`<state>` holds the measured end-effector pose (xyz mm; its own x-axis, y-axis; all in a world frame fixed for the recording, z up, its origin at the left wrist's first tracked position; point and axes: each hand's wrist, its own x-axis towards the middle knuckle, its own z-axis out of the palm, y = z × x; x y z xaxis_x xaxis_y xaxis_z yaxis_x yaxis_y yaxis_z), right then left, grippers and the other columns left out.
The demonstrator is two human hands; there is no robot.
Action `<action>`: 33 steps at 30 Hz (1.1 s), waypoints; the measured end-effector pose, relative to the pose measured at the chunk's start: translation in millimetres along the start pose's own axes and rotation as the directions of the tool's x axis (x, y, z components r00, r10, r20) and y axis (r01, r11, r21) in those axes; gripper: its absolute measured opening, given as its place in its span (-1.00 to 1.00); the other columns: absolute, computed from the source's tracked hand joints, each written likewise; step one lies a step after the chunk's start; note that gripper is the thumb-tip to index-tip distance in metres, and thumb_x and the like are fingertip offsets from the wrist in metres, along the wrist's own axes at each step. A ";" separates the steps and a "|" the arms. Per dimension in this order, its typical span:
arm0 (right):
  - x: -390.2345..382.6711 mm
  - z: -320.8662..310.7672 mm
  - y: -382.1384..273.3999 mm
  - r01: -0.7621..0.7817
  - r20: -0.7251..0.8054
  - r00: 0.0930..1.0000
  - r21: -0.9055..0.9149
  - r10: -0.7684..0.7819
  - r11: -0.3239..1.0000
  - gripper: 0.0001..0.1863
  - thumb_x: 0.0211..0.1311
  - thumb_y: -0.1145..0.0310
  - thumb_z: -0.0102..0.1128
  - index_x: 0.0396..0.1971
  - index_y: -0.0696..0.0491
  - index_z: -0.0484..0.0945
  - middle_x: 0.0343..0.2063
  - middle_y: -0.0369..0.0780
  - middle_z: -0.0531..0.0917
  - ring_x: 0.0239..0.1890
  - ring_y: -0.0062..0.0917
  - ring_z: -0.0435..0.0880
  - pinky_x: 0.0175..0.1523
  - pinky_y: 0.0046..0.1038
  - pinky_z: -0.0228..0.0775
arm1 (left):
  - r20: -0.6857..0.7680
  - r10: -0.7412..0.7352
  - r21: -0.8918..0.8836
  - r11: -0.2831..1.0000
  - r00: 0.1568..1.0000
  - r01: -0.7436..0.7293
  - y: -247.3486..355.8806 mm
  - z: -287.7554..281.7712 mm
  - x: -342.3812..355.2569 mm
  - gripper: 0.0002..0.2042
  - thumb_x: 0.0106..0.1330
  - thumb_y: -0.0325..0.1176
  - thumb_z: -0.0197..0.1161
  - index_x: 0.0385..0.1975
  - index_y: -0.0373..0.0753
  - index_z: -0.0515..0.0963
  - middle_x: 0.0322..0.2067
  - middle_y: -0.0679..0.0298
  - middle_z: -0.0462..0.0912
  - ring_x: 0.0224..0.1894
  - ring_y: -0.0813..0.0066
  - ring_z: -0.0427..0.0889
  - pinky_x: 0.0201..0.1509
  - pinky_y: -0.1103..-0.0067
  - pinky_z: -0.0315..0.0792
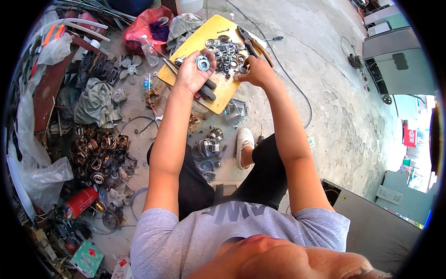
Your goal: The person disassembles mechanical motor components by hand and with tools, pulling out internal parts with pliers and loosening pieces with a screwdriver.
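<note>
My left hand (193,74) is turned palm up over the yellow board (188,50), its fingers curled around a few ring-shaped metal bearings (203,63) with blue on them. On the board's right side is my right hand (261,73), thumb and forefinger apart around a small ring (243,69); whether they touch it I cannot make out. Between the hands lies a pile of rings and small bearings (225,50). Pliers (248,41) with dark handles lie at the far right of the pile. Beneath my left wrist are dark tool handles (207,92).
Metal motor parts (209,145) lie on the floor before my feet. Heaps of copper coils (95,151), cloth (96,103) and a red cylinder (81,202) crowd the left. A red plastic bag (145,29) stands behind the board; a black cable (290,76) curves along its right.
</note>
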<state>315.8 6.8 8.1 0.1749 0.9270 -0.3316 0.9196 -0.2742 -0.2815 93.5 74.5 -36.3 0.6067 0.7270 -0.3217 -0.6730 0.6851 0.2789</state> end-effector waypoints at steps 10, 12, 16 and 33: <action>5.1 7.8 -6.2 0.115 -0.092 0.991 0.200 -0.098 0.973 -0.42 -0.14 0.08 0.55 -0.15 0.12 0.57 -0.22 -0.10 0.69 -0.10 -0.26 0.66 0.01 -0.31 0.47 | 0.056 -0.016 -0.051 0.999 0.998 0.019 -1.8 -10.4 15.1 -0.73 0.53 -0.30 -0.14 -0.02 -0.35 0.41 -0.04 0.05 0.58 0.01 0.22 0.60 0.10 0.28 0.51; 7.1 8.1 -9.0 0.106 -0.080 0.993 0.192 -0.092 0.976 -0.45 -0.12 0.11 0.53 -0.16 0.12 0.58 -0.24 -0.10 0.70 -0.14 -0.28 0.67 -0.03 -0.33 0.48 | 0.014 0.000 -0.037 0.999 1.000 0.000 -2.6 -7.2 14.6 -0.73 0.53 -0.31 -0.16 -0.01 -0.35 0.41 -0.03 0.04 0.58 0.02 0.21 0.60 0.11 0.28 0.51; 13.4 4.1 -10.1 0.113 -0.123 0.989 0.238 -0.085 0.965 -0.50 -0.07 0.15 0.51 -0.17 0.13 0.60 -0.30 -0.15 0.70 -0.28 -0.42 0.69 -0.16 -0.43 0.51 | -0.036 0.026 0.000 1.000 0.999 -0.026 -5.6 0.3 13.2 -0.71 0.54 -0.28 -0.18 0.01 -0.34 0.40 -0.02 0.03 0.57 0.03 0.20 0.59 0.13 0.27 0.50; 78.5 39.4 -58.9 0.349 -0.537 0.774 -0.080 -0.336 0.934 -0.23 0.08 -0.47 0.01 0.15 -0.25 0.55 0.21 -0.04 0.45 0.29 -0.12 0.35 0.34 0.05 0.02 | 0.129 0.001 -0.397 0.917 0.992 0.050 31.9 -4.9 -12.6 -0.72 0.45 -0.34 0.02 -0.10 -0.44 0.54 -0.16 0.02 0.68 -0.04 0.15 0.67 0.01 0.30 0.65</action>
<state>261.5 85.7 -36.9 0.0159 0.9467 0.3218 0.9478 0.0883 -0.3065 62.3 87.0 -27.8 0.6553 0.7278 -0.2022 -0.7542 0.6457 -0.1196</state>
